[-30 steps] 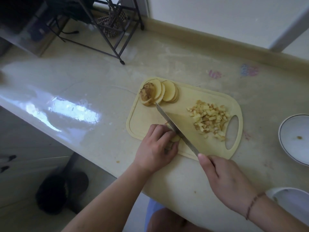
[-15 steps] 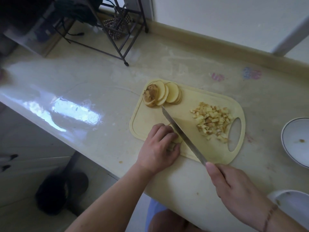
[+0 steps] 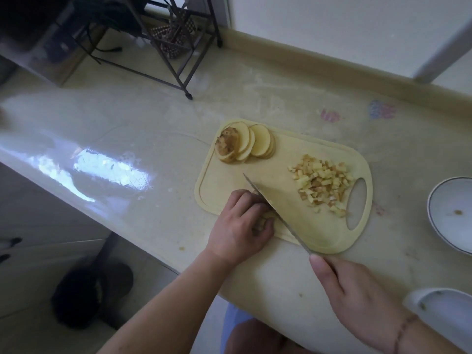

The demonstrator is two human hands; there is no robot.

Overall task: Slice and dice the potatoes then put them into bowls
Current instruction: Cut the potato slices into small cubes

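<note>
Pale yellow plastic is our cutting board (image 3: 293, 154), lying on the beige counter (image 3: 127, 129). With our left hand (image 3: 240, 226), fingers curled down, we press potato pieces (image 3: 268, 215) at the 7 o'clock part of the board. Our right hand (image 3: 357, 295) grips the knife (image 3: 275, 213), index finger stretched toward the blade, which touches the left fingers. Round potato slices (image 3: 245, 144) overlap at 11 o'clock; diced potato (image 3: 324, 182) is heaped at 3 o'clock. Two white bowls (image 3: 452, 213) stand farther toward 3 and 5 o'clock.
</note>
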